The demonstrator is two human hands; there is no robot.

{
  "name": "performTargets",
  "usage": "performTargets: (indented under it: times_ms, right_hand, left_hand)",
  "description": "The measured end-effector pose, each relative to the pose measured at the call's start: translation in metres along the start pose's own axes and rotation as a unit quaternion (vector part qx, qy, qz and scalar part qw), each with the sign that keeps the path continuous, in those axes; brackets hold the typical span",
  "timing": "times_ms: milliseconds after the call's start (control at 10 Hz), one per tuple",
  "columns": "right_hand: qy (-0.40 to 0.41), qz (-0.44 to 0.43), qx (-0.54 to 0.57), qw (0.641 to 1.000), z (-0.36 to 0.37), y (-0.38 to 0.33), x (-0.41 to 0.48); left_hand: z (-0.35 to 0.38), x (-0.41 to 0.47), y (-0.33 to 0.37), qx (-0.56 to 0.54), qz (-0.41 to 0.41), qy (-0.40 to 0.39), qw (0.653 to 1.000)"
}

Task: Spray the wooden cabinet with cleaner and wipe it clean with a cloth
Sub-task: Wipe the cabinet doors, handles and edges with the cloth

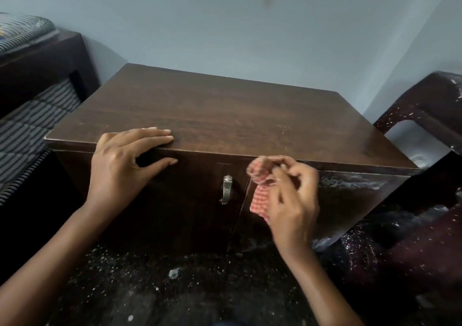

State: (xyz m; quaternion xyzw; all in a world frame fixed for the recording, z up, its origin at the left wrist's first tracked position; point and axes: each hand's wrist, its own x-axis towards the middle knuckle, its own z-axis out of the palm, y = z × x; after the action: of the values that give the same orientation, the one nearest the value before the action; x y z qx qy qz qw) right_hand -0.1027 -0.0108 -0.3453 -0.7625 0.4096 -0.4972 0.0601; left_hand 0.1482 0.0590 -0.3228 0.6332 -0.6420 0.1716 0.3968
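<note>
A dark wooden cabinet (225, 115) stands against a pale blue wall (250, 25), seen from above. At the front edge of its top, toward the right corner, a red-and-white checked cloth (260, 197) is held bunched. The right grip (292, 200), a bare hand, curls round it and pinches it. The left grip (125, 160) lies spread near the front left corner, straight fingers flat on top, thumb on the door below. A metal handle (226, 190) sits on the door between both. A striped bed (30, 115) stands left, a dark speckled chair (425, 105) right.

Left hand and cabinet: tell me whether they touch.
Touching. Head view: the left hand rests its fingers flat on the cabinet top's front edge, thumb against its front.
</note>
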Motion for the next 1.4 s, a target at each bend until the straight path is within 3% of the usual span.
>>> performTargets:
  times_ms: [100, 200, 300, 500, 600, 800, 900, 1000, 1100, 1200, 1400]
  right_hand:
    - [0.162, 0.057, -0.017, 0.985, -0.016, 0.028, -0.001]
    - [0.186, 0.068, 0.024, 0.980, -0.014, 0.025, 0.003]
    - [0.146, 0.059, 0.073, 0.985, 0.002, 0.005, 0.003]
    - [0.033, -0.014, 0.051, 0.998, 0.022, -0.037, 0.004]
    - [0.039, -0.003, 0.064, 0.997, 0.008, -0.008, 0.005]
    - [0.272, 0.153, -0.043, 0.949, -0.052, 0.093, 0.015]
    - [0.312, 0.201, -0.026, 0.928, -0.063, 0.104, 0.017]
    - [0.274, 0.163, -0.019, 0.948, -0.052, 0.071, 0.013]
    - [0.162, 0.050, -0.068, 0.983, -0.025, 0.035, 0.003]
    - [0.141, -0.002, -0.075, 0.987, -0.013, 0.031, -0.001]
    - [0.206, 0.063, -0.071, 0.974, -0.051, 0.073, 0.006]
  left_hand:
    - [-0.001, 0.001, 0.001, 0.000, -0.001, -0.004, 1.000]
    - [0.001, -0.001, 0.003, 0.013, -0.003, -0.006, 1.000]
    - [0.002, -0.003, 0.007, 0.035, -0.005, -0.002, 0.999]
    - [0.033, 0.024, 0.054, -0.010, 0.087, -0.044, 0.995]
    - [0.044, 0.034, 0.061, -0.038, 0.100, -0.078, 0.991]
    - [0.047, 0.034, 0.063, -0.033, 0.088, -0.069, 0.993]
    - [0.057, 0.038, 0.073, -0.031, 0.096, -0.063, 0.993]
    - [0.072, 0.048, 0.090, -0.045, 0.129, -0.087, 0.987]
    - [0.084, 0.059, 0.105, -0.066, 0.150, -0.114, 0.980]
    - [0.088, 0.064, 0.111, -0.096, 0.146, -0.112, 0.978]
    - [0.089, 0.063, 0.110, -0.106, 0.130, -0.091, 0.982]
